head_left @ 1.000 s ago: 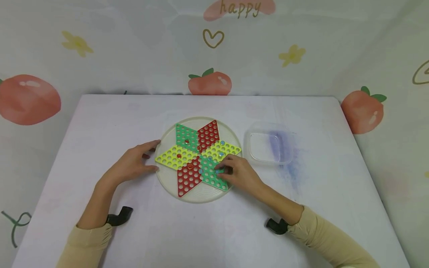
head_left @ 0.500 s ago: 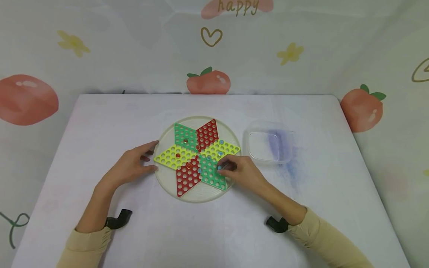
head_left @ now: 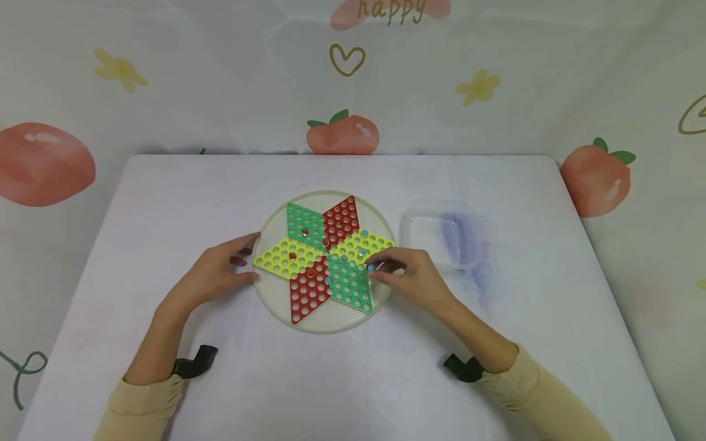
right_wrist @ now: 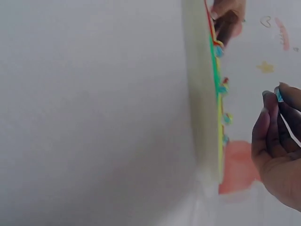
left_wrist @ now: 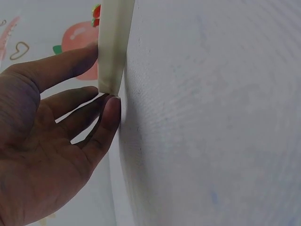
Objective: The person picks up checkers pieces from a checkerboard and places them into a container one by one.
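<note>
White tabletop (head_left: 325, 392); left hand (head_left: 220, 268), fingers apart, touches the board (head_left: 274, 301); right hand (head_left: 416, 275) pinches a glassy blue marble (head_left: 371, 268).

backdrop (head_left: 237, 79): pale, behind white table (head_left: 287, 392) | prints: "happy" (head_left: 393, 10) above heart (head_left: 348, 60), yellow flowers (head_left: 478, 89), red fruits (head_left: 343, 135) | smear (head_left: 482, 282): blue, tabletop, right of centre

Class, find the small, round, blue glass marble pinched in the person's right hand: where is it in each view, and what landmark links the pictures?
Head: the marble is just right of centre, a little below mid-height, in the right hand.
Left wrist: not in this picture.
Right wrist: near the right edge, above mid-height.
Shared landmark: the round, cream-coloured board, seen from above in head, edge-on in both wrist views.
</note>
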`<state>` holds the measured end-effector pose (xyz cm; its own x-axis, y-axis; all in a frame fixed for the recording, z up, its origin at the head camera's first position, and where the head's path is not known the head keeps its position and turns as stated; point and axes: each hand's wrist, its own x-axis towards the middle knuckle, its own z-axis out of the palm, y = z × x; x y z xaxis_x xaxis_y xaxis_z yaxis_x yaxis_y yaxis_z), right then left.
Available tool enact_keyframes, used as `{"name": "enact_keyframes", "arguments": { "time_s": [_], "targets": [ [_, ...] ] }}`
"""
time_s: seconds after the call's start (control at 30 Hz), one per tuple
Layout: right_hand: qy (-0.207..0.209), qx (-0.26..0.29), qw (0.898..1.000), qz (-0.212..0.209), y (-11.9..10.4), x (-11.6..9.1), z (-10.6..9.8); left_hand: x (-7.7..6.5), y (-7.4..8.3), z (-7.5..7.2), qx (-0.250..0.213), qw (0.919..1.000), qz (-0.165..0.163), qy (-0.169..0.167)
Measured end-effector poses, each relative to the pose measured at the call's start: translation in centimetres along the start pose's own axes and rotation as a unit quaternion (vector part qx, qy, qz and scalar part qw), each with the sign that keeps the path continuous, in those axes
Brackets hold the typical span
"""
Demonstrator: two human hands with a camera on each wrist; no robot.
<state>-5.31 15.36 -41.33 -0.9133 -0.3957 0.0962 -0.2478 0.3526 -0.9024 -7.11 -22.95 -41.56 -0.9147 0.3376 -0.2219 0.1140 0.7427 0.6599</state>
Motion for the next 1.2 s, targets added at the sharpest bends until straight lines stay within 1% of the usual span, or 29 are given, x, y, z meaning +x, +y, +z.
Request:
{"name": "enact_keyframes", "arguments": {
  "time_s": [0.1,0.2,0.33,0.5,0.77,0.97,1.2],
  "targets": [
    [0.023,0.017,1.000,0.000,0.0,0.1,-1.1,0.0,0.0,0.0,-0.002,1.0000,0.000,0.001],
    [0.042,0.034,0.998,0.021,-0.1,0.2,-2.3,0.1,-0.1,0.0,-0.004,1.0000,0.001,0.002],
    [0.056,0.048,0.996,0.042,-0.1,0.3,-3.6,0.1,-0.2,0.0,-0.004,1.0000,0.003,0.001],
    [0.066,0.061,0.995,0.047,0.1,0.5,-4.7,0.0,-0.3,0.0,-0.007,1.0000,-0.001,-0.001],
    [0.083,0.054,0.993,0.066,0.6,0.8,-6.8,0.2,-0.4,0.1,-0.003,1.0000,0.001,0.000],
    [0.103,0.033,0.990,0.095,1.4,1.1,-8.5,0.3,-0.4,0.0,-0.002,1.0000,-0.002,0.000],
    [0.112,0.013,0.987,0.116,2.6,1.4,-9.3,0.3,-0.4,0.1,-0.003,0.9999,-0.010,-0.002]
  ]
}}
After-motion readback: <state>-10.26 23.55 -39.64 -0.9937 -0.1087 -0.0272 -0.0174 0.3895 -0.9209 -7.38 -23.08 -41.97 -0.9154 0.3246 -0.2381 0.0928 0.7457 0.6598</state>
